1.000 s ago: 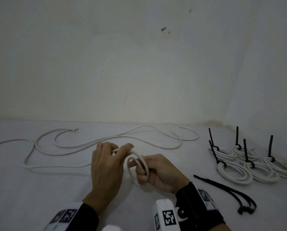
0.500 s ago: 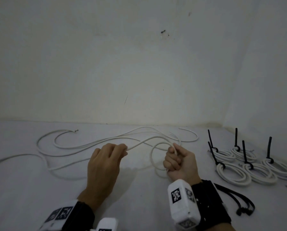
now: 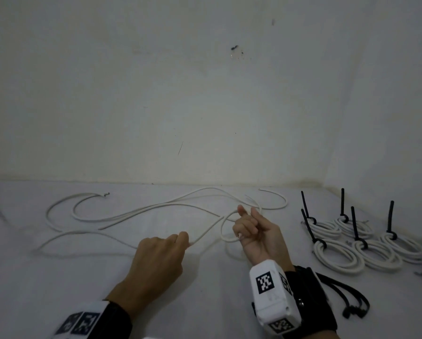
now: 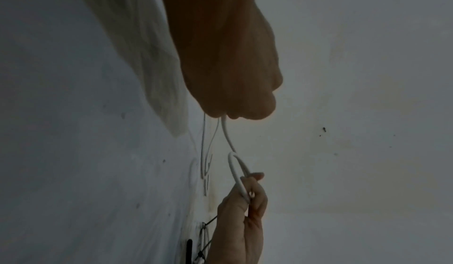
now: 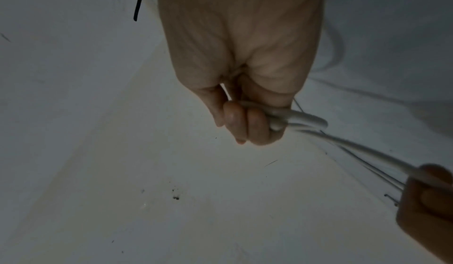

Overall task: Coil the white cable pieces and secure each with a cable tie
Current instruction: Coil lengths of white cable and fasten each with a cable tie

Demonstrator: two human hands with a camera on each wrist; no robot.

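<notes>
A long white cable (image 3: 156,206) lies in loose curves across the white surface. My right hand (image 3: 250,231) grips a small loop of it (image 3: 225,226) in curled fingers, with thumb and forefinger pointing up. In the right wrist view the cable loop (image 5: 301,120) passes under my curled fingers (image 5: 247,121). My left hand (image 3: 163,253) pinches the same cable's run (image 3: 205,233) a short way left of the loop. The left wrist view shows the cable (image 4: 226,132) leaving my left hand (image 4: 235,86) toward the right hand (image 4: 245,200).
Several finished white coils (image 3: 337,255), each bound with a black cable tie (image 3: 305,204) standing up, lie at the right. Loose black cable ties (image 3: 347,302) lie by my right wrist. A pale wall (image 3: 205,94) rises behind the surface.
The hands drew apart: my right hand carried the loop right and back, my left slid along the cable toward me. The loose cable on the left shifted.
</notes>
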